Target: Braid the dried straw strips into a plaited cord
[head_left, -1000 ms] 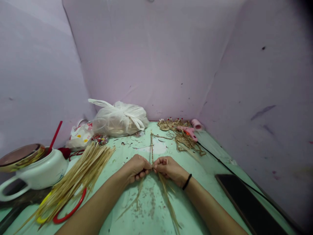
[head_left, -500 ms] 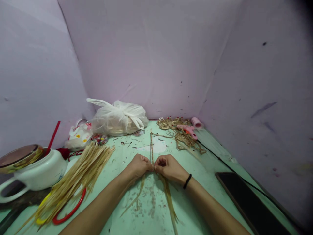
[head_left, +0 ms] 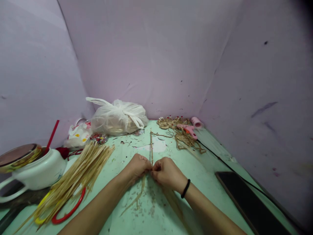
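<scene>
A thin braided cord [head_left: 151, 147] of tan fibre runs straight from the back of the table down to my hands. My left hand [head_left: 140, 165] pinches the lower end of the braid, with a loose dry fibre strand [head_left: 137, 199] trailing below it. Touching close beside it, my right hand [head_left: 166, 172], with a black band on the wrist, has its fingers closed on fibre strands [head_left: 174, 204] that hang toward me, blurred. The fingertips hide the exact spot where the strands meet.
Left are a bundle of dry fibre strips [head_left: 80, 176], red-and-yellow handles [head_left: 70, 212], a white pot [head_left: 44, 169] and a tied plastic bag [head_left: 119, 119]. Right are coiled twine [head_left: 186, 140], a pink glue gun [head_left: 188, 129] with black cord, a thread spool [head_left: 196, 122] and a dark flat slab [head_left: 246, 199].
My right hand has shifted slightly left and turned over toward the left hand. The strands under it have swung to the right. My left hand barely moved.
</scene>
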Motion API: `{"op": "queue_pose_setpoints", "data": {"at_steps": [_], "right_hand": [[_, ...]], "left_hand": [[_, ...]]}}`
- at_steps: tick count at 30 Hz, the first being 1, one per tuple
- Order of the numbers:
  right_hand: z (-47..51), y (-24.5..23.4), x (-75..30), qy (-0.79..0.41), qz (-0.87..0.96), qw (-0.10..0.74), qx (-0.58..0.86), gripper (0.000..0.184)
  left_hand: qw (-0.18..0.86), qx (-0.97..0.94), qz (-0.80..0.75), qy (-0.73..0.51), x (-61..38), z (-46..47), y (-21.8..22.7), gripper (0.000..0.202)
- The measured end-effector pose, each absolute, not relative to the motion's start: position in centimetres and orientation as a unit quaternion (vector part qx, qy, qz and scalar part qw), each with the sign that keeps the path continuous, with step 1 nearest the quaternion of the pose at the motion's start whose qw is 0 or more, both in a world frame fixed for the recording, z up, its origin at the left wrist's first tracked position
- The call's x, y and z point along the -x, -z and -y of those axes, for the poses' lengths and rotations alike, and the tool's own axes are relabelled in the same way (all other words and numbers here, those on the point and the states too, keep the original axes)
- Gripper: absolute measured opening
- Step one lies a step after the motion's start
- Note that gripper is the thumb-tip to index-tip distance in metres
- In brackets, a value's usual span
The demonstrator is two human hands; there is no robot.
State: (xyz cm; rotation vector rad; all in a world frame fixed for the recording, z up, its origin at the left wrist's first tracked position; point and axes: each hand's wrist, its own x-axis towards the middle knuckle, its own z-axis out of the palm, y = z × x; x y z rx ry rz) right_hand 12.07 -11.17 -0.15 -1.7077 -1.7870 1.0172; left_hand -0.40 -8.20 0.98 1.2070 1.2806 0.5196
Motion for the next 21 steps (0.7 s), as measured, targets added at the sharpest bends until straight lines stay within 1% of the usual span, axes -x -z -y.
{"op": "queue_pose_setpoints", "data": {"at_steps": [2, 4, 6, 7, 8, 11, 13, 16, 18, 21], "right_hand": [[10.7, 0.2, -12.7, -0.424, 0.639, 0.241, 0.594, 0.013], [10.2, 0.0, -13.4, -0.454, 0.601, 0.288, 0.591, 0.018], [9.9, -0.3, -13.7, -0.466, 0.531, 0.35, 0.615, 0.017], [9.9, -0.5, -13.6, -0.483, 0.494, 0.365, 0.624, 0.015], [9.9, -0.7, -13.4, -0.514, 0.464, 0.362, 0.624, 0.014], [10.4, -1.0, -12.5, -0.614, 0.43, 0.316, 0.582, 0.015], [10.5, -0.8, -12.1, -0.617, 0.437, 0.314, 0.574, 0.017], [10.3, 0.0, -12.0, -0.569, 0.459, 0.331, 0.596, 0.017], [10.1, 0.4, -12.2, -0.554, 0.468, 0.33, 0.605, 0.015], [10.0, 0.6, -12.3, -0.56, 0.461, 0.33, 0.604, 0.013]], "left_hand": [[0.619, -0.525, -0.543, -0.214, 0.6, 8.0, -0.8, 0.017], [0.634, -0.518, -0.534, -0.21, 0.9, 7.8, -0.7, 0.018], [0.646, -0.516, -0.525, -0.204, 1.0, 7.6, -0.6, 0.017], [0.65, -0.518, -0.519, -0.2, 1.1, 7.5, -0.5, 0.015], [0.653, -0.52, -0.514, -0.197, 1.2, 7.5, -0.4, 0.013], [0.654, -0.53, -0.504, -0.194, 1.3, 7.4, -0.3, 0.01], [0.647, -0.541, -0.503, -0.19, 1.3, 7.4, -0.3, 0.009], [0.626, -0.566, -0.507, -0.174, 1.2, 7.4, -0.4, 0.006], [0.598, -0.59, -0.519, -0.161, 1.3, 7.3, -0.5, 0.005], [0.538, -0.635, -0.536, -0.139, 1.4, 7.2, -0.9, 0.009]]}}
